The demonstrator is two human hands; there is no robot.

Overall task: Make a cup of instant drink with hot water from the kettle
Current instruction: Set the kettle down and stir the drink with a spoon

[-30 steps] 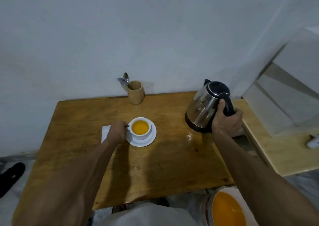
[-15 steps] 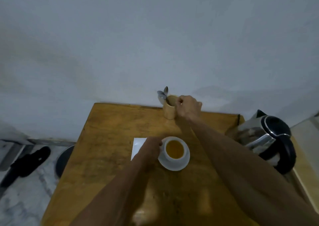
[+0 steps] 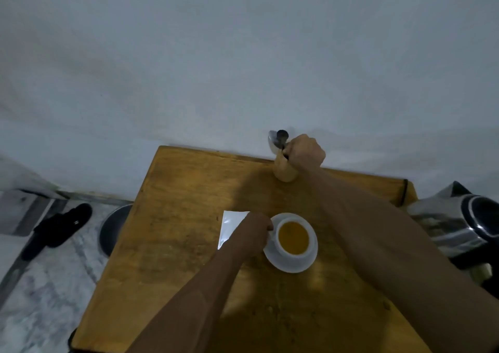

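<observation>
A person's left hand (image 3: pixel 253 234) closes on the handle of a white cup (image 3: pixel 293 240) of orange drink on its saucer (image 3: pixel 310 262), mid-table. At 12 o'clock, the right hand (image 3: pixel 306 151) grips a spoon (image 3: pixel 282 138) in a wooden holder (image 3: pixel 283 172). The steel kettle (image 3: pixel 456 225) sits at 3 o'clock; a white sachet (image 3: pixel 229 223) lies at 9.

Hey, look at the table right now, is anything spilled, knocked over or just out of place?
Nothing stands out. The cup sits upright on its saucer, full of orange drink with no spill visible. The wooden holder stands upright, and the empty sachet lies flat beside the cup.
</observation>
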